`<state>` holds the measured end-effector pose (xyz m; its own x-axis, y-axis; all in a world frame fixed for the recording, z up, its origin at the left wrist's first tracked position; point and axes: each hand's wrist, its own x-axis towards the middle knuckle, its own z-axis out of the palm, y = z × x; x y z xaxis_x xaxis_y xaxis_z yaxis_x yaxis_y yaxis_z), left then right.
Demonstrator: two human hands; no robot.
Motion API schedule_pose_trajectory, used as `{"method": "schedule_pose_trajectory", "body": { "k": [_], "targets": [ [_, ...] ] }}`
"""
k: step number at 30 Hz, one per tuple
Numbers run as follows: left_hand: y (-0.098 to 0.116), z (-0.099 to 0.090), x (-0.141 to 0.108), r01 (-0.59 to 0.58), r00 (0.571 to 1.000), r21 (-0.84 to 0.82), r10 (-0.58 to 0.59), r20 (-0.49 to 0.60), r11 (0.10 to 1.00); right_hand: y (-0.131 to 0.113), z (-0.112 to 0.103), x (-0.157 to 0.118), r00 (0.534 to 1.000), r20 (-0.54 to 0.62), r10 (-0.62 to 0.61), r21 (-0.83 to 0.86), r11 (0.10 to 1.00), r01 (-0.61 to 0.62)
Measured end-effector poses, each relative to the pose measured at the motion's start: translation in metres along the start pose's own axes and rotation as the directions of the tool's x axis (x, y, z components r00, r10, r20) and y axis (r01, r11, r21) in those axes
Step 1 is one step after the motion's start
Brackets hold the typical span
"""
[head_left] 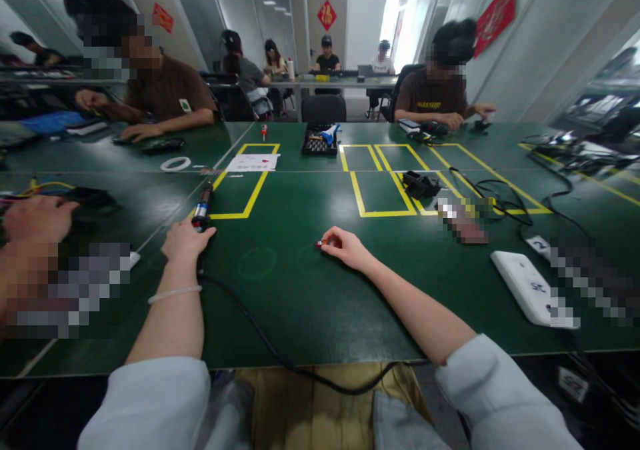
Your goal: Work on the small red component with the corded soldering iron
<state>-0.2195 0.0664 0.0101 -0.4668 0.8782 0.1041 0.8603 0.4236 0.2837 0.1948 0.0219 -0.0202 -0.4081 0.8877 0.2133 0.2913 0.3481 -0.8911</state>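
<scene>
On the left, my left hand (186, 242) is closed around the near end of a cylindrical tool (203, 202) that looks like a corded electric screwdriver. It is black and silver with a blue band and lies pointing away from me. A black cable (250, 313) trails from it over the table edge. Near the middle, my right hand (347, 249) pinches a small red and orange piece (320, 244) just above or on the green tabletop (280, 337); its exact kind is too small to tell. Faint rings mark the surface beside it.
Yellow tape outlines (230, 217) mark the table. Ahead are a black parts tray (320, 147), a paper sheet (253, 163) and a black device (421, 185). A white box (530, 290) and cables lie right. A co-worker's hand (37, 220) is at left; two people sit opposite.
</scene>
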Motion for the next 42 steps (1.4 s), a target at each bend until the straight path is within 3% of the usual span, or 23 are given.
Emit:
{"method": "schedule_pose_trajectory", "body": {
  "k": [10, 17, 21, 26, 31, 34, 38, 42],
  "targets": [
    [0.026, -0.001, -0.012, -0.038, 0.999, 0.105, 0.036, 0.018, 0.994, 0.003, 0.001, 0.001, 1.0, -0.003, -0.004, 0.002, 1.0, 0.004],
    [0.069, 0.012, -0.039, -0.272, 0.962, 0.139, 0.268, 0.049, 0.952, 0.004, 0.002, 0.001, 1.0, -0.009, -0.021, 0.012, 1.0, 0.021],
    [0.097, 0.022, -0.061, -0.446, 0.895, 0.09, 0.439, 0.081, 0.891, 0.003, 0.002, 0.001, 0.998, -0.049, -0.03, -0.012, 1.0, 0.029],
    [0.128, 0.03, -0.096, -0.64, 0.762, -0.019, 0.638, 0.109, 0.768, -0.003, 0.003, 0.0, 0.994, -0.065, -0.082, -0.021, 0.996, 0.081],
    [0.147, 0.034, -0.124, -0.749, 0.638, -0.131, 0.761, 0.12, 0.649, -0.008, 0.004, -0.002, 0.97, -0.056, -0.238, -0.213, 0.952, 0.221],
    [0.151, 0.035, -0.132, -0.786, 0.574, -0.198, 0.811, 0.118, 0.585, -0.008, 0.005, -0.002, 0.963, -0.034, -0.266, -0.315, 0.918, 0.243],
    [0.153, 0.034, -0.139, -0.808, 0.521, -0.253, 0.846, 0.116, 0.532, -0.006, 0.008, -0.003, 0.962, -0.009, -0.271, -0.379, 0.892, 0.248],
    [0.155, 0.033, -0.144, -0.819, 0.5, -0.256, 0.858, 0.119, 0.513, -0.006, 0.01, -0.004, 0.962, 0.019, -0.272, -0.441, 0.861, 0.252]
  ]
}}
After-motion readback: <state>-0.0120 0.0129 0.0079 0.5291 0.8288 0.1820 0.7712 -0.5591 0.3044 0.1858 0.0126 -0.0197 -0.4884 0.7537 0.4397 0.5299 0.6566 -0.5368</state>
